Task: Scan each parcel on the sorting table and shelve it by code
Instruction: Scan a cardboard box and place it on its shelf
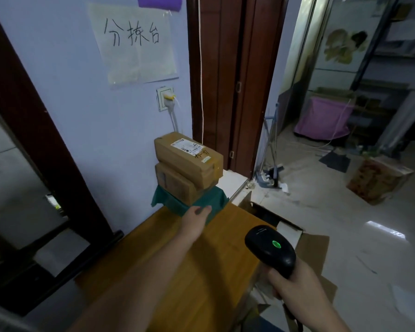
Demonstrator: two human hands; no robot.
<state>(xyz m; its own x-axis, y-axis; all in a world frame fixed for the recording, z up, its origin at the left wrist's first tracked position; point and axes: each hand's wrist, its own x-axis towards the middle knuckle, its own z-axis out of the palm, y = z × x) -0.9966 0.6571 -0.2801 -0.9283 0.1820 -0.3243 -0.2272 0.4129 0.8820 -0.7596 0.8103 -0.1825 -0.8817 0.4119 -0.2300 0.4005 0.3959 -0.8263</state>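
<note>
Two brown cardboard parcels are stacked at the far end of the wooden sorting table. The top parcel bears a white shipping label with handwriting beside it; the lower parcel sits askew under it. Both rest on a green parcel lying flat on the table. My left hand reaches forward with relaxed fingers and touches the green parcel's near edge. My right hand grips the handle of a black barcode scanner, its green light lit, at the table's right edge.
A paper sign hangs on the blue wall above a wall socket. An open cardboard box stands right of the table. Beyond a doorway, brooms, another carton and a purple-covered cart stand on the pale floor.
</note>
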